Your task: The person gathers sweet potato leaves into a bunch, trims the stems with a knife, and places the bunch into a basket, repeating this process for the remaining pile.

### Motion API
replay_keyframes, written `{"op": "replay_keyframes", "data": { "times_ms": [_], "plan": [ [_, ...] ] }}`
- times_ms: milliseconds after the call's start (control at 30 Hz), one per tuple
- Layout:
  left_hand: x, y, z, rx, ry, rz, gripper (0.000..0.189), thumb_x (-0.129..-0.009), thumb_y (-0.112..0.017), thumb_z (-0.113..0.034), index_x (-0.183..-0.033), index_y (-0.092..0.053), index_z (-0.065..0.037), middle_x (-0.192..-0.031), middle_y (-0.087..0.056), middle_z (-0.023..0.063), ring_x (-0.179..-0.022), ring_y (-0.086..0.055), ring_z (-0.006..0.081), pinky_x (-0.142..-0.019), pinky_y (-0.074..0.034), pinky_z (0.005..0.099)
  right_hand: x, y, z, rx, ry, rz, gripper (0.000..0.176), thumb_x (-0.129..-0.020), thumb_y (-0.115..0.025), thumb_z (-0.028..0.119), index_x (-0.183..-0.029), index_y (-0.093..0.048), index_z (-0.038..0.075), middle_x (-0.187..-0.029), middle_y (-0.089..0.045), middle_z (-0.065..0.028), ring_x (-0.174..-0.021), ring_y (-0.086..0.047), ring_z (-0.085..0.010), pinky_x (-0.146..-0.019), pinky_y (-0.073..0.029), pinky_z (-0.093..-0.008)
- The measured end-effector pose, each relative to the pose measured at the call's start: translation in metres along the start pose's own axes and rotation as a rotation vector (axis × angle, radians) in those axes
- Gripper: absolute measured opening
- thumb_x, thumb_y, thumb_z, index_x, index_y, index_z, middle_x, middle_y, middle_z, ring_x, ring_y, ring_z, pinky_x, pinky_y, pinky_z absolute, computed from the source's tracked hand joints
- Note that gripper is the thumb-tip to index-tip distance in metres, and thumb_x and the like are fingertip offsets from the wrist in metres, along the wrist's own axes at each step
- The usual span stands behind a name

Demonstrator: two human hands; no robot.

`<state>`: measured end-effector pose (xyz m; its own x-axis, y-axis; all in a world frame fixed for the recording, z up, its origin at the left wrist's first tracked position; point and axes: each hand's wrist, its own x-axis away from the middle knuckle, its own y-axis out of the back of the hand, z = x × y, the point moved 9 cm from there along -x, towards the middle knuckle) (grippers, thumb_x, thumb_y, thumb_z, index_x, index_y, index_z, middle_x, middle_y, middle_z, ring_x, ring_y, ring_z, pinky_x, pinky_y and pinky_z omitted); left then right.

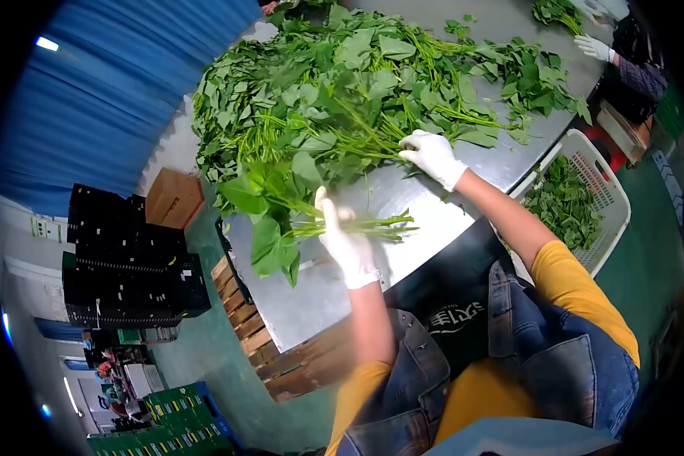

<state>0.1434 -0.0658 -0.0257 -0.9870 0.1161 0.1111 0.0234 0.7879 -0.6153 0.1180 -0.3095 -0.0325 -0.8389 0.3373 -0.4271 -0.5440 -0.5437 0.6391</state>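
My left hand (343, 239), in a white glove, is closed round a bunch of leafy green stems (270, 220); its leaves point left and the cut stem ends stick out to the right. My right hand (433, 157), gloved too, has its fingers pinched on stems at the near edge of a big pile of leafy greens (342, 83). Under the pile lies a shiny metal table (281, 304), and the held bunch is above its near part.
A white perforated basket (615, 197) with leaves inside stands at the right. Another person's gloved hand (594, 49) is at the far right, near more greens. Black crates (129, 266), a cardboard box (173, 199) and wooden pallets (304, 365) are on the left.
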Motion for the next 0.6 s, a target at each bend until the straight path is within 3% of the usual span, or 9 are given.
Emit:
{"op": "replay_keyframes", "data": {
  "times_ms": [33,67,167,233,333,367,433,467,600],
  "plan": [
    [0.000,-0.001,-0.006,0.025,-0.030,0.049,0.035,-0.092,-0.058,-0.019,-0.123,-0.053,-0.002,-0.069,-0.046,-0.0022,-0.063,-0.043,0.0070,-0.062,-0.037,0.0211,-0.008,-0.012,0.009,0.241,0.085,-0.002,0.027,-0.075,-0.069,0.031,-0.091,-0.068,0.008,-0.083,-0.061,-0.0124,-0.081,-0.061,-0.0285,-0.070,-0.047,-0.0382],
    [-0.003,0.001,-0.004,0.061,-0.004,0.067,0.036,-0.093,-0.057,-0.017,-0.125,-0.052,-0.001,-0.066,-0.046,-0.0018,-0.063,-0.044,0.0058,-0.060,-0.037,0.0205,-0.016,-0.024,0.011,0.386,0.105,0.003,0.028,-0.074,-0.069,0.035,-0.082,-0.068,0.009,-0.079,-0.057,-0.0101,-0.079,-0.058,-0.0296,-0.069,-0.046,-0.0411],
    [-0.001,0.012,0.005,0.035,0.113,0.079,0.034,-0.093,-0.056,-0.018,-0.123,-0.053,-0.001,-0.065,-0.048,-0.0007,-0.062,-0.047,0.0065,-0.058,-0.039,0.0215,-0.031,-0.033,0.010,0.399,0.152,0.034,0.023,-0.075,-0.067,0.032,-0.077,-0.068,0.010,-0.078,-0.058,-0.0095,-0.079,-0.058,-0.0283,-0.070,-0.046,-0.0396],
    [-0.001,0.016,0.009,0.060,0.143,-0.017,0.033,-0.094,-0.055,-0.021,-0.120,-0.054,-0.001,-0.065,-0.051,0.0005,-0.062,-0.050,0.0089,-0.058,-0.040,0.0222,-0.033,-0.005,0.005,0.102,0.036,-0.095,0.015,-0.078,-0.065,0.020,-0.077,-0.070,0.007,-0.074,-0.057,-0.0087,-0.077,-0.058,-0.0245,-0.068,-0.044,-0.0351],
    [-0.001,0.017,0.021,0.073,0.215,-0.066,0.029,-0.094,-0.055,-0.024,-0.114,-0.056,-0.003,-0.074,-0.056,0.0043,-0.064,-0.052,0.0135,-0.058,-0.043,0.0234,-0.027,0.025,0.002,-0.583,-0.242,-0.013,0.018,-0.078,-0.068,0.016,-0.089,-0.070,0.002,-0.078,-0.060,-0.0083,-0.073,-0.057,-0.0176,-0.067,-0.045,-0.0277],
    [-0.001,0.013,0.026,0.077,0.226,-0.061,0.029,-0.094,-0.055,-0.024,-0.114,-0.056,-0.003,-0.074,-0.056,0.0043,-0.064,-0.052,0.0135,-0.058,-0.043,0.0234,-0.021,0.034,0.006,-0.572,-0.247,-0.018,0.018,-0.078,-0.068,0.016,-0.089,-0.070,0.002,-0.078,-0.060,-0.0083,-0.073,-0.057,-0.0176,-0.067,-0.045,-0.0277],
    [-0.002,-0.001,0.031,-0.004,0.233,-0.029,0.028,-0.094,-0.055,-0.022,-0.115,-0.055,-0.002,-0.082,-0.059,0.0082,-0.065,-0.053,0.0142,-0.059,-0.045,0.0232,-0.009,0.053,0.029,-0.592,-0.065,-0.051,0.016,-0.084,-0.063,0.014,-0.090,-0.072,0.003,-0.079,-0.058,-0.0023,-0.076,-0.053,-0.0107,-0.072,-0.040,-0.0235],
    [-0.002,-0.010,0.035,0.013,0.295,0.007,0.027,-0.095,-0.054,-0.018,-0.115,-0.054,0.000,-0.091,-0.061,0.0125,-0.067,-0.055,0.0147,-0.058,-0.046,0.0223,-0.001,0.058,0.034,-0.643,-0.132,-0.032,0.017,-0.085,-0.061,0.013,-0.093,-0.072,0.002,-0.080,-0.057,-0.0022,-0.078,-0.052,-0.0100,-0.074,-0.040,-0.0220],
    [-0.009,-0.032,0.046,0.073,0.311,0.177,0.027,-0.094,-0.054,-0.013,-0.114,-0.053,0.004,-0.099,-0.064,0.0169,-0.068,-0.056,0.0130,-0.057,-0.046,0.0198,0.022,0.075,0.051,-0.592,-0.066,-0.051,0.017,-0.085,-0.061,0.009,-0.095,-0.071,0.001,-0.083,-0.055,-0.0028,-0.078,-0.051,-0.0105,-0.072,-0.040,-0.0235]
  ]
}}
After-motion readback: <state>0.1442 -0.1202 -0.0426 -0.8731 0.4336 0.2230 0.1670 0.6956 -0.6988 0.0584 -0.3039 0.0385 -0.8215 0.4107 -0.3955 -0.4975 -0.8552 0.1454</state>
